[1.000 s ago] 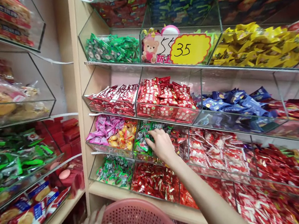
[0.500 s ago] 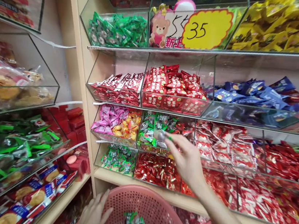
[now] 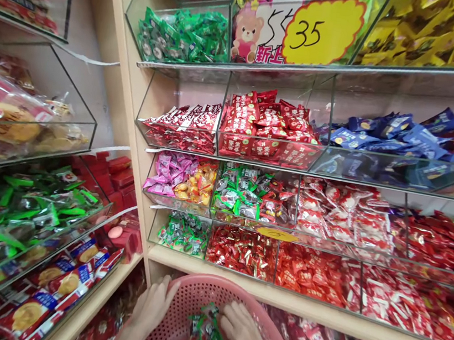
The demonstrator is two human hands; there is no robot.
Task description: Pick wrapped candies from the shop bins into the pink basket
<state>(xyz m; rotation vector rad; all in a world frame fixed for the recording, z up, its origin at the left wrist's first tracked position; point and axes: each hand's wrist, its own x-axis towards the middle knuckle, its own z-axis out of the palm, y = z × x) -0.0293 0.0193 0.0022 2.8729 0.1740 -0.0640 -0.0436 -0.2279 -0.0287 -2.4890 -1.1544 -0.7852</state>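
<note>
A pink perforated plastic basket [image 3: 272, 332] is low in front of me. My left hand [image 3: 153, 305] grips its left rim, with the fingertips lying over the edge. My right hand [image 3: 241, 331] is down inside the basket, palm downward, with its fingers loosely extended beside a small pile of green-and-clear wrapped candies [image 3: 205, 329]. The fingertips are at the pile's right side, and I see nothing held in them. Matching green candies [image 3: 238, 194] fill part of a clear bin on the shelf above, alongside dark red packets [image 3: 279, 205].
Clear shelf bins hold red packets [image 3: 266, 125], blue packets [image 3: 399, 134] and pink candies [image 3: 172, 171]. A yellow price tag [image 3: 324, 29] reads 35. On the left, another shelf holds green-edged packets [image 3: 30, 200]. A wooden shelf edge [image 3: 317, 310] runs behind the basket.
My right hand has come down from the bin of green candies into the basket. The candy it held is out of its fingers. My left hand stays on the rim.
</note>
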